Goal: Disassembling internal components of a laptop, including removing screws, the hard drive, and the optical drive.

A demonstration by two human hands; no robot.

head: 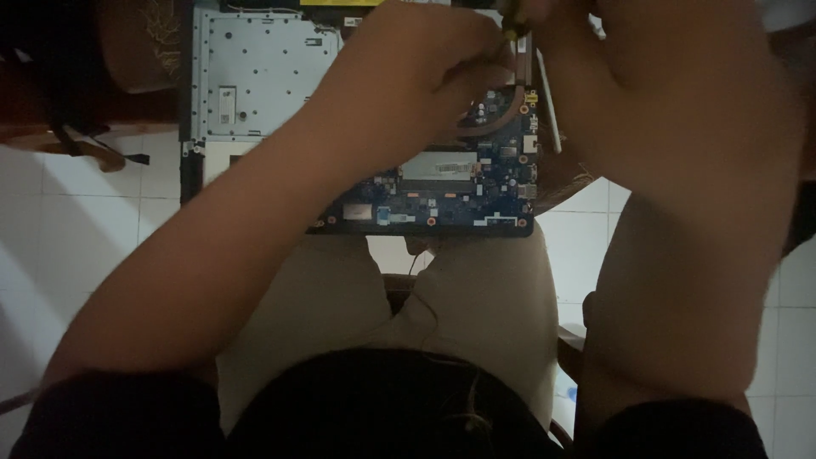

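The left hand is curled, its grip clamped on a yellow-and-black screwdriver handle. The right hand sits just beside it — its fingers run out of view, so I cannot tell its grip. Below both lies an opened laptop: blue circuit board, copper heat pipe, pale perforated metal plate.

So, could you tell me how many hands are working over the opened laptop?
2. The left hand is closed above the blue motherboard, and the right hand is beside it at the top edge, near a yellow-handled tool. No other hands show.
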